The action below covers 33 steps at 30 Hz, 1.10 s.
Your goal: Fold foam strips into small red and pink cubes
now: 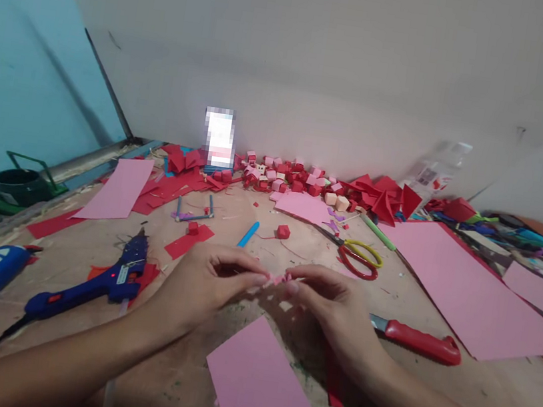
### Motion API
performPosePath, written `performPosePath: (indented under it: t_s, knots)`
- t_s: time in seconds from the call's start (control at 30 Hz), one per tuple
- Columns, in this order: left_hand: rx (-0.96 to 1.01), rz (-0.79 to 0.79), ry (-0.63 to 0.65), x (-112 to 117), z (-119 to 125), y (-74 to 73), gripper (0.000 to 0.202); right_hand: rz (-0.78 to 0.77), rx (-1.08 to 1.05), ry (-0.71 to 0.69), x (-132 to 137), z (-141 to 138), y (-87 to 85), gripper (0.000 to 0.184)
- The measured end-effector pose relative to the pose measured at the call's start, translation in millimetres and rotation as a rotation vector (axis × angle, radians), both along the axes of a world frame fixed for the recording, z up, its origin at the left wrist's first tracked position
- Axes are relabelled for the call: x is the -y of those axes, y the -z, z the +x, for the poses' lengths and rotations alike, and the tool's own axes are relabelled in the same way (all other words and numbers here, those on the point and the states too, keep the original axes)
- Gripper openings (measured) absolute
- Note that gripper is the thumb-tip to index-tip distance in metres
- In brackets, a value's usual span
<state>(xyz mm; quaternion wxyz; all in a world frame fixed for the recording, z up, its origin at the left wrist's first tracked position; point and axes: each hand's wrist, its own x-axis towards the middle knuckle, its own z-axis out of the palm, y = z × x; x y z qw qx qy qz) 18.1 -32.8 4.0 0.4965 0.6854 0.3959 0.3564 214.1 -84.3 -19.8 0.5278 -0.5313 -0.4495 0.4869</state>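
Observation:
Between my fingertips is a small piece of pink paper, held over the middle of the table. My left hand pinches its left end. At the other end, the thumb and index finger of my right hand are closed on it. Its exact folded form is too small to make out. Below both hands lies a square sheet of pink paper. Just beyond them are a small red paper cube and a blue stick. A red-handled knife lies right of my right hand, its blade partly hidden.
A blue glue gun lies left of my left forearm. Scissors with red and yellow handles rest at centre right. Many red and pink paper cubes are heaped along the wall, beside a lit phone. A clear bottle leans at the back right.

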Motion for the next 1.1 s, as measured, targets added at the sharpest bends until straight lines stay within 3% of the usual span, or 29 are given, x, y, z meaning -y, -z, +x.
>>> performPosePath:
  t_s: [0.1, 0.23, 0.37, 0.43, 0.53, 0.6, 0.8, 0.93, 1.1]
  knots:
    - [-0.002, -0.027, -0.055, -1.2, -1.0, -2.0, 0.007, 0.003, -0.003, 0.052, -1.9, 0.5, -1.1, 0.026]
    - [-0.002, -0.034, 0.056, -0.4, 1.2, 1.3, 0.008, -0.050, -0.005, -0.061, -1.2, -1.5, 1.2, 0.027]
    - [0.031, -0.074, -0.012, -2.8, 1.2, 1.9, 0.008, -0.069, -0.044, 0.090, -1.9, 1.7, 3.9, 0.030]
    - [0.028, -0.066, -0.022, -2.3, 1.1, 0.4, 0.008, -0.066, -0.059, 0.047, -1.1, 0.9, 2.2, 0.033]
    - [-0.018, -0.008, 0.070, 2.1, 2.2, -0.9, 0.008, -0.091, -0.052, -0.048, 3.3, -4.8, -3.1, 0.034]
    - [-0.015, 0.006, 0.123, 4.3, 2.6, -0.6, 0.009, -0.126, -0.086, -0.023, 6.4, -7.6, -5.4, 0.037]
    - [-0.038, 0.054, 0.022, 2.9, -1.6, -3.9, 0.016, -0.135, -0.128, 0.058, 2.7, -2.9, 1.6, 0.041]
    - [-0.001, 0.094, -0.015, 3.9, -4.4, -17.5, 0.016, -0.105, -0.124, 0.073, -2.7, 0.0, 7.9, 0.041]
    - [0.045, 0.281, -0.167, 2.3, -24.8, -57.7, 0.014, -0.044, -0.071, 0.036, -4.5, 3.3, 10.2, 0.044]
